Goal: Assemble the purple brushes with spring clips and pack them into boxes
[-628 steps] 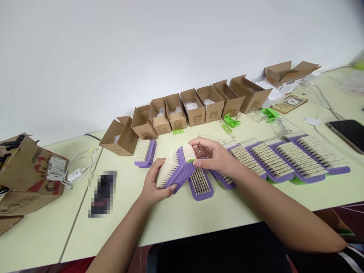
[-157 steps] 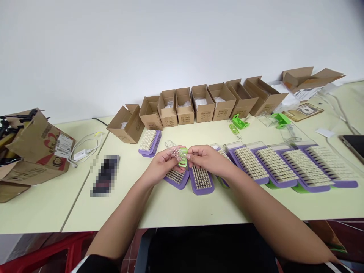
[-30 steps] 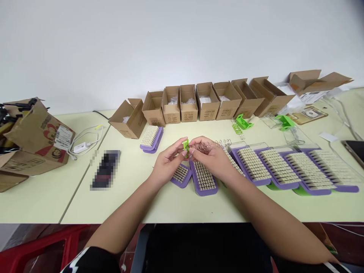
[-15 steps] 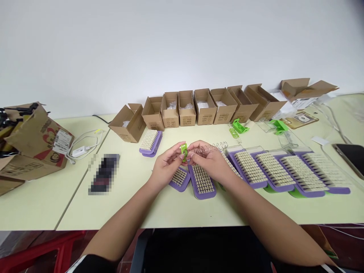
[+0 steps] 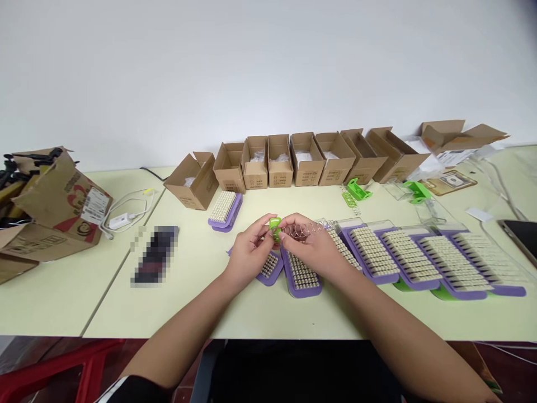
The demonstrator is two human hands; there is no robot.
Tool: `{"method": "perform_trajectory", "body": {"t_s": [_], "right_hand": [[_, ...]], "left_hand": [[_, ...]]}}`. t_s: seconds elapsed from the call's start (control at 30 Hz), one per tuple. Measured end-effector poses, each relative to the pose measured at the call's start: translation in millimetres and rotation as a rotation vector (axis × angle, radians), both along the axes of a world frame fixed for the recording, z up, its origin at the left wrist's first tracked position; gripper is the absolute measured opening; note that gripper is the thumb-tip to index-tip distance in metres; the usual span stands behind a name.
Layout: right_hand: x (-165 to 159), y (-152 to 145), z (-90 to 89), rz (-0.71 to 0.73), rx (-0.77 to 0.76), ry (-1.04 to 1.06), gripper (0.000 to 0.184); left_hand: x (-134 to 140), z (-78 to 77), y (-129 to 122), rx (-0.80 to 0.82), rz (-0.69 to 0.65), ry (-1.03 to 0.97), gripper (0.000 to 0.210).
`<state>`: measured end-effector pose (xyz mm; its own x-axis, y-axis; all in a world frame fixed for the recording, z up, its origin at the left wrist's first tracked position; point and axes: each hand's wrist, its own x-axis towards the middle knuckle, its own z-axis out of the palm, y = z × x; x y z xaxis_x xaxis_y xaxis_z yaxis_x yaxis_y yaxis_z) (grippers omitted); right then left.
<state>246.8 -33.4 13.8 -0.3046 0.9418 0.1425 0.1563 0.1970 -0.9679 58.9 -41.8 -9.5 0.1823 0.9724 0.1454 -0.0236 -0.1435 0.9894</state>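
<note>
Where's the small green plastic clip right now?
The small green plastic clip is mid-frame, pinched between left hand and right hand, above the purple bristle brushes.

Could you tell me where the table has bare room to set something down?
The near edge of the table is bare, and so is the patch between the blurred item and left hand. The brushes and boxes crowd the right and back.
</note>
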Motion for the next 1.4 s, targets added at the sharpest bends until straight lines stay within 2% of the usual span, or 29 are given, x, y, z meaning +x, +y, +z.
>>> {"method": "perform_trajectory", "body": {"t_s": [0.13,0.3,0.37,0.43,0.53,0.73,0.83,0.97,1.27,1.4], "right_hand": [[3.3,-0.8,2.6,0.024,0.028,-0.045,0.018],[17.5,1.3,8.3,0.215,0.012,-0.077,0.043],[20.0,3.4,8.4,0.163,-0.012,-0.051,0.039],[18.8,5.6,6.6,0.072,-0.038,-0.003,0.026],[13.2,7.9,3.7,0.041,-0.084,0.071,0.018],[8.7,8.3,3.8,0.034,-0.101,0.122,0.021],[10.1,8.5,2.1,0.053,-0.105,0.142,0.022],[12.0,9.1,0.6,0.083,-0.119,0.132,0.023],[14.2,10.8,-3.0,0.107,-0.134,0.205,0.02],[15.7,11.0,-2.7,0.117,-0.128,0.182,0.02]], "left_hand": [[-1.9,-0.4,0.8,0.029,0.014,0.037,0.041],[-7.0,3.2,6.2,-0.016,0.027,-0.044,0.049],[-8.1,4.0,8.2,-0.053,-0.006,-0.104,0.054],[-8.8,3.8,9.3,-0.076,-0.054,-0.14,0.057],[-10.0,2.2,9.6,-0.07,-0.086,-0.14,0.057],[-10.9,2.0,8.7,0.06,-0.064,-0.075,0.045],[-10.6,3.6,7.6,0.169,-0.024,0.024,0.038],[-11.7,4.3,6.8,0.259,-0.015,0.1,0.037],[-14.0,2.0,7.8,0.098,-0.094,-0.05,0.045],[-13.2,1.0,9.3,0.098,-0.114,-0.078,0.048]]}}
